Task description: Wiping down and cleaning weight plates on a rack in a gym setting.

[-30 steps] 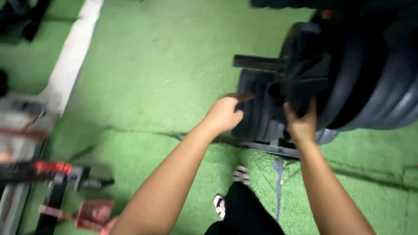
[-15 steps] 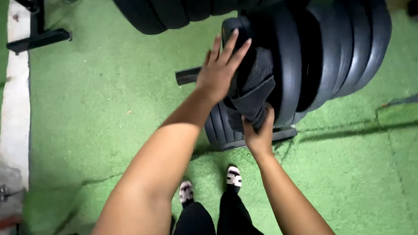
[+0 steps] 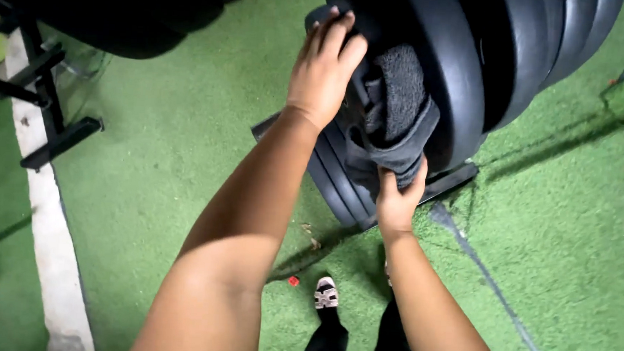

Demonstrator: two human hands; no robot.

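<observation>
Weight plates [image 3: 466,77] stood packed upright on a low rack [image 3: 454,179], filling the upper right; no visible gaps between them. A dark cloth [image 3: 400,123] hung bunched across the near plate faces, right hand [image 3: 398,198] under it, left hand [image 3: 322,69] over the outer plate's rim. Open green turf [image 3: 171,140] lay left of the rack. Farther left, a black metal stand [image 3: 45,104] blocked the way. More turf was free at right.

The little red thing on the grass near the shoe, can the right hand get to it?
Probably not right away. The right hand is gripping the dark towel up at the black weight plates. The red thing lies low on the green turf, with nothing covering it.
</observation>
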